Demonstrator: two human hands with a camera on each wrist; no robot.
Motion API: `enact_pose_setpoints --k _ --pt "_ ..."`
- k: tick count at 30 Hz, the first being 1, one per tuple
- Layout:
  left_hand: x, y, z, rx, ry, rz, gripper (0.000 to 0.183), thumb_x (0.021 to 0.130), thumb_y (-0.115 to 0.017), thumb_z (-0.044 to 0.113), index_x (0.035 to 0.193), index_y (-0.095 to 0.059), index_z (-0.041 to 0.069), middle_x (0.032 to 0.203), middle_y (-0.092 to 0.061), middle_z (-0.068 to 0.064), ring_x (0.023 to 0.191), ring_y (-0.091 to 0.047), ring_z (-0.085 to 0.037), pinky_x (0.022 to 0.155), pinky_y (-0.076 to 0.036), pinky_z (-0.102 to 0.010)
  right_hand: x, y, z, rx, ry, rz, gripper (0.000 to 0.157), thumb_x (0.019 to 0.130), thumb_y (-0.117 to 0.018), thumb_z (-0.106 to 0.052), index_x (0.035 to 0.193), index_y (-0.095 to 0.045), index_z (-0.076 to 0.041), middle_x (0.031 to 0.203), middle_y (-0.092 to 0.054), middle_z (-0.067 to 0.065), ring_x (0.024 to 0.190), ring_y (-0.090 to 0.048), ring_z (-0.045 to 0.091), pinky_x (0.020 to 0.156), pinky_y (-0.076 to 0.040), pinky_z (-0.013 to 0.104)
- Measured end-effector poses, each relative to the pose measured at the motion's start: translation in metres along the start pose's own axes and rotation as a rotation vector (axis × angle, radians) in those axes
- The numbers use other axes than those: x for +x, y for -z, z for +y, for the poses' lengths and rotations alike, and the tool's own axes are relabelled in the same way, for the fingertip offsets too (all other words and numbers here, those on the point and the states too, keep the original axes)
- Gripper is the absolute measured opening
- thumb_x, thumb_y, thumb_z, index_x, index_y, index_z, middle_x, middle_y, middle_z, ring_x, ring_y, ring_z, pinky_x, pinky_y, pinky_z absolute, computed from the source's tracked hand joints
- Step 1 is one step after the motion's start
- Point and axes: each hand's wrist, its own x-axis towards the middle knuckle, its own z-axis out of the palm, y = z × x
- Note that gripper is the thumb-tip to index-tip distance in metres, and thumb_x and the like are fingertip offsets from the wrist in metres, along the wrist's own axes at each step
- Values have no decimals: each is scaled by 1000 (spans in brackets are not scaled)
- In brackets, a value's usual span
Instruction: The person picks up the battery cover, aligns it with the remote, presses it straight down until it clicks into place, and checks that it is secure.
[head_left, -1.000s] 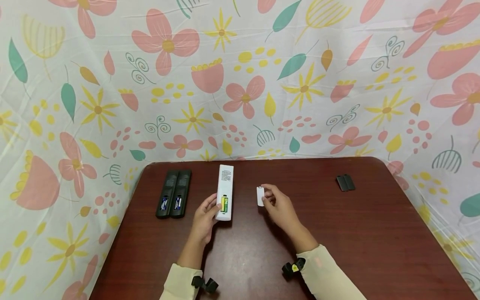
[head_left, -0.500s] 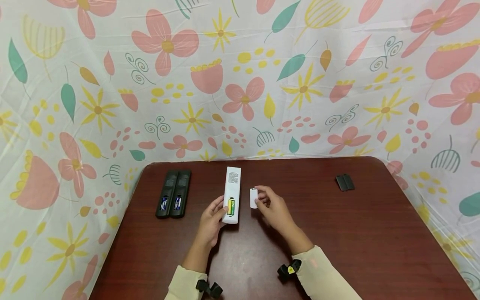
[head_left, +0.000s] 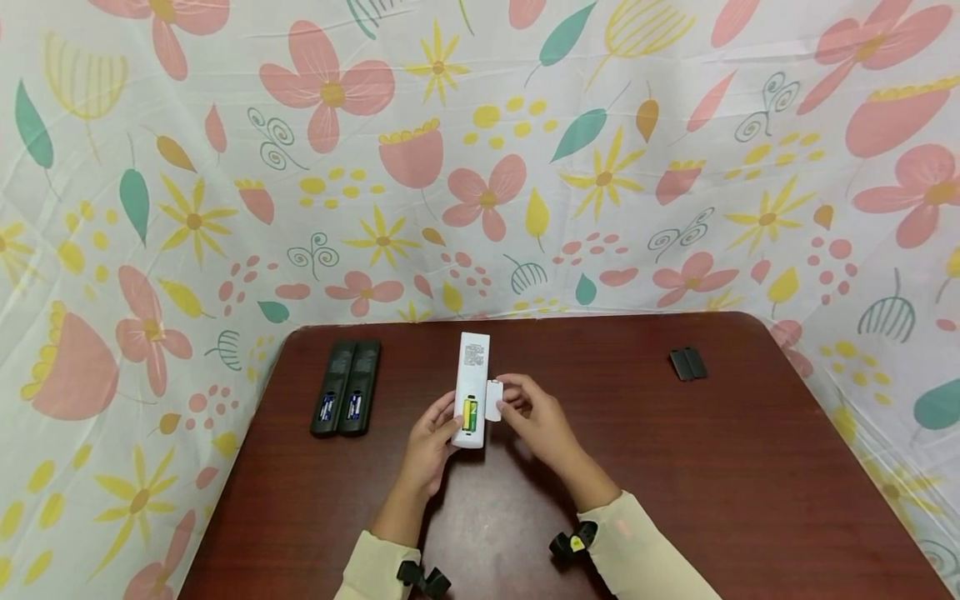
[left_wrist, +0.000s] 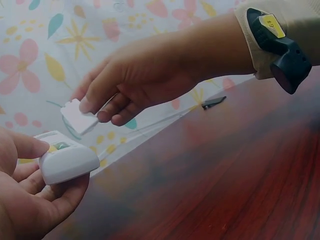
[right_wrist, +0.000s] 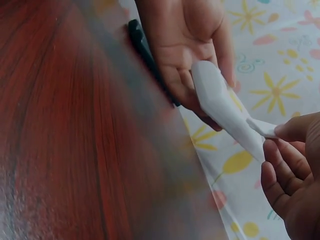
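My left hand [head_left: 431, 446] grips a white remote control [head_left: 472, 358] by its lower left side, back face up. Its battery compartment lies uncovered, with yellow-green batteries [head_left: 469, 413] inside. My right hand [head_left: 546, 421] pinches a small white battery cover [head_left: 494, 401] between thumb and fingers, right beside the remote's right edge in the head view. From the left wrist, the cover [left_wrist: 79, 116] appears tilted above the far part of the remote [left_wrist: 70, 162]. In the right wrist view the cover [right_wrist: 264, 128] overlaps the remote's [right_wrist: 220, 100] side.
Two black remotes [head_left: 345, 367] lie side by side on the left of the brown table [head_left: 675, 483], blue batteries showing in their compartments. Two small black battery covers [head_left: 687, 364] rest at the far right. A flower-printed cloth [head_left: 480, 125] hangs behind the table.
My left hand has carried the white remote rightward, and my right hand has brought the white cover leftward. The gap between them has narrowed until they nearly meet.
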Motion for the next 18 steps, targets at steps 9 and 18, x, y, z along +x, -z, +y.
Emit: enact_pose_setpoints --k 9,18 --pt "0 -2 -2 -24 0 -25 50 102 -55 8 152 -44 6 150 -51 -17 118 -61 -14 90 -55 -30 0 -7 -5 105 -65 -46 37 94 -70 -8 131 -61 -7 102 -76 14 91 -67 23 79 -54 28" --pt "0 -6 -2 -34 5 -46 50 103 -53 6 152 -43 5 151 -48 -20 117 -61 -13 90 -54 -31 -3 -2 -40 146 -60 -104 36 95 -66 -1 129 -58 3 101 -74 23 91 -66 24 79 -53 27"
